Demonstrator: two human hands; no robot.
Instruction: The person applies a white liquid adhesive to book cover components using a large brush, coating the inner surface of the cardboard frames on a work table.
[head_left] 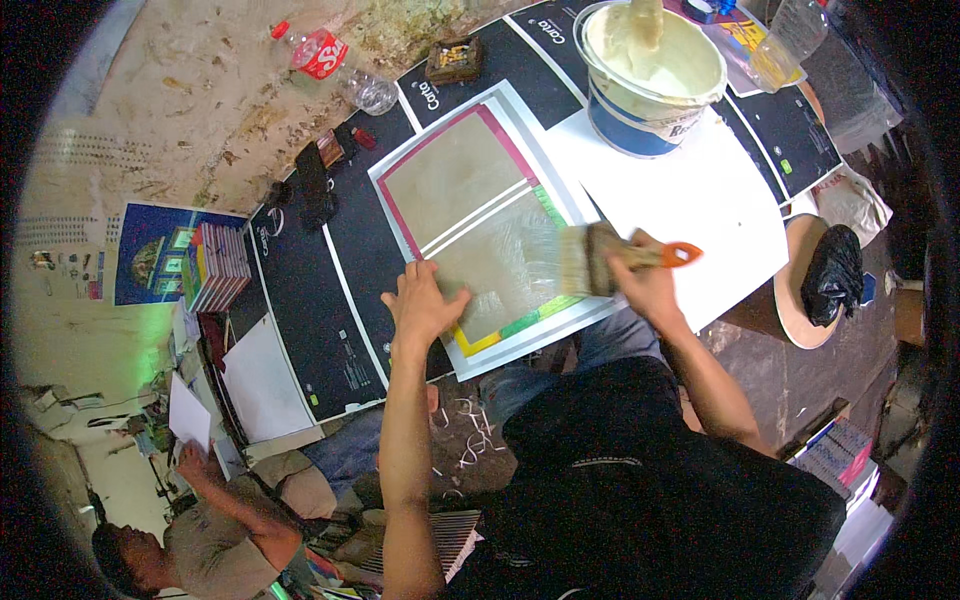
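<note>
A bookbinding workshop, I judge remotely, bucket of paste (622, 125), broad brush (582, 262) on its near side, stacked books (219, 266) and a co-worker (222, 545) far to the bucket's left.

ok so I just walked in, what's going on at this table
The person's right hand holds a wide brush at the right edge of a printed sheet carrying two grey boards. The left hand rests, fingers spread, at the sheet's left edge. The nearer board looks wet and streaky. A bucket of creamy stuff stands beyond. To the left, another person handles a white paper.
</note>
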